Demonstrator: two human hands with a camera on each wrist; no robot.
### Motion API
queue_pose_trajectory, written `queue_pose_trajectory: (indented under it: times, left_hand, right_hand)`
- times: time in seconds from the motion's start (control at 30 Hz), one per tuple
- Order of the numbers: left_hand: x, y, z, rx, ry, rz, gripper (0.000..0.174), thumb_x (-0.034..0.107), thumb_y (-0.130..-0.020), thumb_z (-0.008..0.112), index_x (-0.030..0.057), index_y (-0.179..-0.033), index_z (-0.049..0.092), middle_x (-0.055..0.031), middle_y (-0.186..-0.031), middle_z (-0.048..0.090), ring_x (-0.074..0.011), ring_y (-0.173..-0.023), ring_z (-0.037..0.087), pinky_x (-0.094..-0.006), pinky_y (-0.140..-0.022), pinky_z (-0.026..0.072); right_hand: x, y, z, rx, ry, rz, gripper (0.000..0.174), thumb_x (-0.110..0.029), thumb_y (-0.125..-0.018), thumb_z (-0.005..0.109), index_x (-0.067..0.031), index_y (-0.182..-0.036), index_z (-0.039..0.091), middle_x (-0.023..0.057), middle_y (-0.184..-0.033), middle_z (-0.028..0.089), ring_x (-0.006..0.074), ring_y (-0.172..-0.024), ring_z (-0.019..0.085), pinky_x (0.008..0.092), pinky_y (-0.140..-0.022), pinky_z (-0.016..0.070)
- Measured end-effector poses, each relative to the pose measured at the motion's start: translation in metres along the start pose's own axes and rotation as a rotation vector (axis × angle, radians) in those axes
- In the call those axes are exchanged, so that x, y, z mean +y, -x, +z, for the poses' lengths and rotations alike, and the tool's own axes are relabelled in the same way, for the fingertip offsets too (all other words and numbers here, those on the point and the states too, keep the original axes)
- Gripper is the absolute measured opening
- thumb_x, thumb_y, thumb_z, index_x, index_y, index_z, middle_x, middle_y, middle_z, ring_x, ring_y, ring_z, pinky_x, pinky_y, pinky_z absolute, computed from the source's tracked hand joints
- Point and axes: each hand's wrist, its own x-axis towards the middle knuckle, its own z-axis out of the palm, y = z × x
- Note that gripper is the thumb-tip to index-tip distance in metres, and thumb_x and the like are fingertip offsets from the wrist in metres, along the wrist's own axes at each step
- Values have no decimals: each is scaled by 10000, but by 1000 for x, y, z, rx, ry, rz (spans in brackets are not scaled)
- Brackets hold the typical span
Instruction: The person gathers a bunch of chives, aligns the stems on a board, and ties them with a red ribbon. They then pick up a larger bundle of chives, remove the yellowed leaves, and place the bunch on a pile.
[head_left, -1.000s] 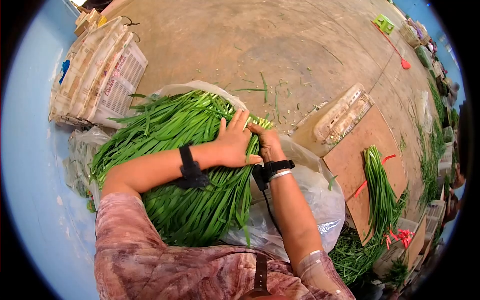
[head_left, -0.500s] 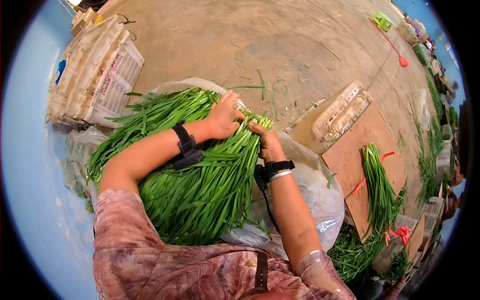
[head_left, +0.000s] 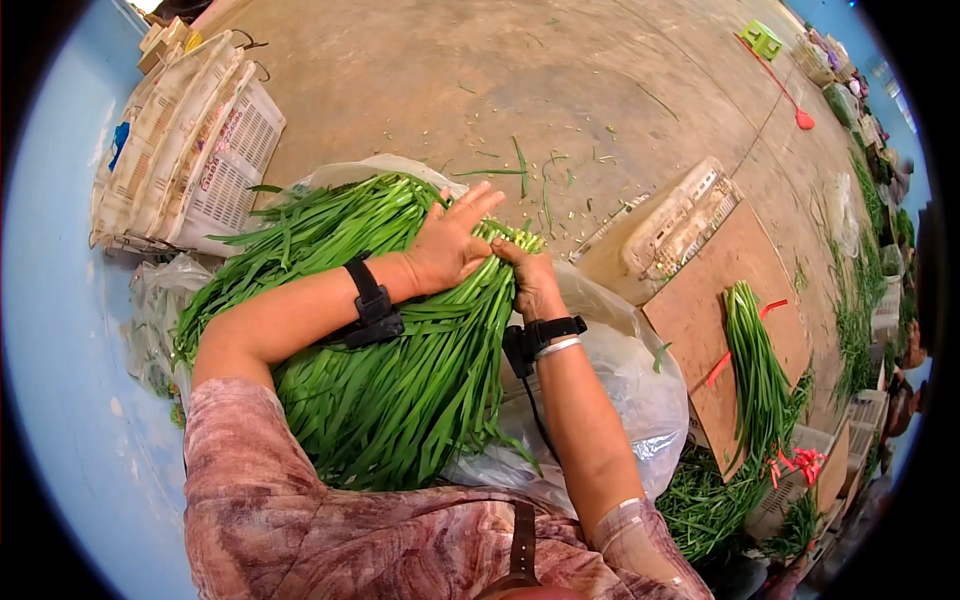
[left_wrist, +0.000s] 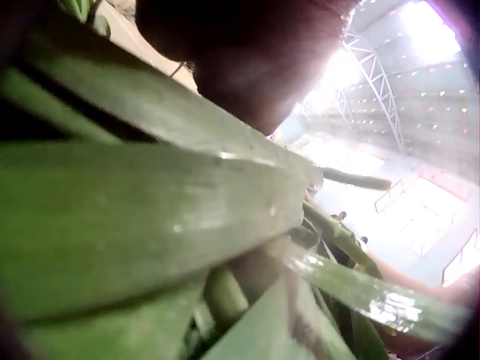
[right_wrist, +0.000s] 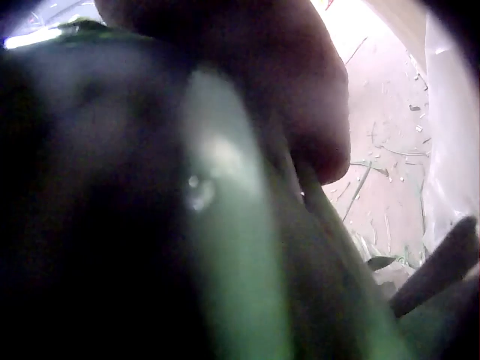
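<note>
1. The green stalks (head_left: 390, 410) lay in a broad, leafy pile in front of the person, their pale ends gathered at the upper right, near both hands.
2. The right hand (head_left: 532, 280) gripped stalks just below those ends, thumb on top; its other fingers were mostly hidden.
3. The left hand (head_left: 445, 245) rested on the upper part of the pile, wide, its fingers spread towards the pale ends, beside the right hand.
4. Clear plastic (head_left: 640, 410) showed around the pile's upper edge and right side.
5. To the right, a bundle (head_left: 757, 365) of similar stalks lay on a brown board (head_left: 775, 255), with red strips (head_left: 718, 370) beside it.
6. Beyond the plastic, pale crates (head_left: 685, 215) sat near the board; stacked crates (head_left: 225, 165) stood at the left, near a blue wall (head_left: 60, 300).
7. Green scraps (head_left: 522, 165) littered the floor (head_left: 400, 90).
</note>
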Motion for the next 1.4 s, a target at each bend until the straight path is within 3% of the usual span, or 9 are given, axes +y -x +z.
queue_pose_trajectory:
  times: [0.2, 0.43, 0.7, 1.0, 1.13, 1.23, 1.33, 1.4]
  left_hand:
    - [-16, -16, 7, 53, 32, -24, 194, 156, -770, 673, 171, -963, 661, -122, -1454, 327, -341, -1403, 188, -638, -1069, 153]
    - [-22, -20, 8, -133, 20, -3, 236, 189, -810, 639, 183, -1046, 638, -138, -1484, 264, -340, -1409, 165, -642, -1072, 124]
    - [-30, -16, 13, -178, 170, -61, 251, 246, -859, 566, 171, -1097, 588, -140, -1486, 254, -353, -1406, 158, -657, -1062, 115]
    - [-29, -11, 8, -382, 34, -63, 345, 295, -917, 491, 258, -1257, 536, -148, -1524, 143, -357, -1423, 69, -682, -1054, 86]
    - [-35, -11, 6, -449, -14, -27, 339, 308, -922, 484, 283, -1255, 547, -136, -1535, 110, -351, -1422, 81, -698, -1044, 104]
    - [-38, -11, 5, -498, -117, 10, 347, 333, -922, 484, 294, -1261, 546, -131, -1537, 105, -343, -1420, 105, -705, -1038, 125]
    - [-38, -11, 1, -525, -163, 18, 357, 357, -914, 491, 306, -1263, 544, -135, -1535, 119, -335, -1418, 127, -709, -1034, 138]
    - [-35, -10, -4, -534, -189, 23, 357, 370, -909, 494, 311, -1257, 550, -139, -1532, 131, -331, -1416, 139, -709, -1033, 138]
  right_hand:
    - [8, -9, 0, 97, -15, -51, 150, 45, -749, 685, 102, -872, 619, 148, -819, 657, 220, -650, 642, 337, -539, 533]
    - [14, -10, 1, 186, 58, -130, 163, 54, -720, 687, 88, -856, 605, 123, -795, 643, 204, -636, 623, 327, -528, 502]
    - [18, -6, 1, 154, 30, -229, 215, 36, -713, 712, 77, -892, 598, 103, -824, 636, 180, -650, 607, 311, -544, 486]
    - [13, 10, 12, 191, 54, -263, 256, 56, -729, 702, 63, -957, 586, 89, -876, 634, 174, -694, 608, 304, -590, 500]
    - [16, 13, 9, 179, 53, -281, 255, 53, -737, 699, 50, -964, 583, 79, -883, 632, 168, -718, 607, 300, -606, 501]
    - [20, 20, 12, 147, 36, -380, 148, 49, -777, 668, 82, -893, 582, 101, -805, 629, 181, -627, 613, 309, -534, 506]
    - [19, 37, 15, 65, 68, -507, 181, 46, -783, 664, 57, -941, 576, 79, -833, 625, 167, -661, 610, 290, -573, 508]
    - [14, 56, 16, 43, 86, -453, 234, 30, -782, 675, 25, -988, 563, 48, -868, 615, 136, -721, 593, 258, -633, 493]
